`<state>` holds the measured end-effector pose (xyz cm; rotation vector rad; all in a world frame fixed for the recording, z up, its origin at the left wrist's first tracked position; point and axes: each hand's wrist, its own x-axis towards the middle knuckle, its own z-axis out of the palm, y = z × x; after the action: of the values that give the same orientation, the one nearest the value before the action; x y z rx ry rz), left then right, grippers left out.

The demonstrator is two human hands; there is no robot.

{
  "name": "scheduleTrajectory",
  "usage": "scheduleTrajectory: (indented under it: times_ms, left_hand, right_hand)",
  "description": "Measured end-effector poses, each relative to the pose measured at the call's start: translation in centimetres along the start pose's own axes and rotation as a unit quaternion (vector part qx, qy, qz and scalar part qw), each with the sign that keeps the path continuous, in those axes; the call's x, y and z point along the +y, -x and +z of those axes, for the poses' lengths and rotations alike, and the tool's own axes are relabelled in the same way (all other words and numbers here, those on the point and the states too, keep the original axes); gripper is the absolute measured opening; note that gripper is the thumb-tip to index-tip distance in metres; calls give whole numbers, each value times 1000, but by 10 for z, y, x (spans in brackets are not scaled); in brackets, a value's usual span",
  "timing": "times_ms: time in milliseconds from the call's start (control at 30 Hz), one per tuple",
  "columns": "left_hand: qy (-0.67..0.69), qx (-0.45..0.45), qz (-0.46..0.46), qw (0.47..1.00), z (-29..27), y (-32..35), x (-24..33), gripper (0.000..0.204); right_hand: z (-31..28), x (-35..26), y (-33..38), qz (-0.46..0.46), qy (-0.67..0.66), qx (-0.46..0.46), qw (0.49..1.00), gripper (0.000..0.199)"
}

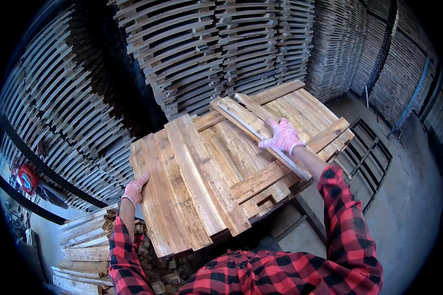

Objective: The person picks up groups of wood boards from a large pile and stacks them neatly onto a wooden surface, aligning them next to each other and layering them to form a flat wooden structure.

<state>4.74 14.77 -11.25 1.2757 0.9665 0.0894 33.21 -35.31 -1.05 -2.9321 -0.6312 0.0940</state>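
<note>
A stack of rough wooden planks (216,162) lies in front of me, with thin cross slats between its layers. My right hand (280,136), in a pink knit glove, presses down on a long pale plank (261,130) that lies at a slant across the top of the stack. My left hand (135,189), also gloved, rests against the left edge of the near top planks (182,187). Both sleeves are red and black checked.
Tall stacks of spaced boards (216,44) rise behind and to the left. A lower pile of planks (83,246) sits at lower left. A dark metal frame (366,157) lies on the concrete floor (408,206) to the right. A red object (24,179) stands far left.
</note>
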Motion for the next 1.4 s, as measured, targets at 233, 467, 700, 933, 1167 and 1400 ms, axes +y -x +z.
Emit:
scheduleTrajectory:
  times_ms: [233, 467, 700, 933, 1167, 1400]
  left_hand:
    - [0, -29, 53, 998, 10, 6, 0, 58]
    - [-5, 2, 23, 1000, 2, -8, -6, 55]
    - [12, -20, 41, 999, 7, 0, -8, 54]
    - [-11, 1, -2, 1000, 6, -7, -5, 44]
    - [4, -28, 25, 999, -10, -13, -12, 55]
    - [18, -25, 6, 999, 3, -13, -2, 50]
  right_hand:
    - [34, 134, -54, 12, -323, 24, 946, 80]
    - [-14, 86, -60, -40, -7, 199, 979, 38]
    - [42, -3, -4, -60, 23, -12, 998, 77]
    - [90, -106, 37, -98, -140, -8, 985, 73]
    - [47, -19, -11, -51, 93, 259, 960, 66]
    - [41, 9, -17, -24, 58, 114, 991, 58]
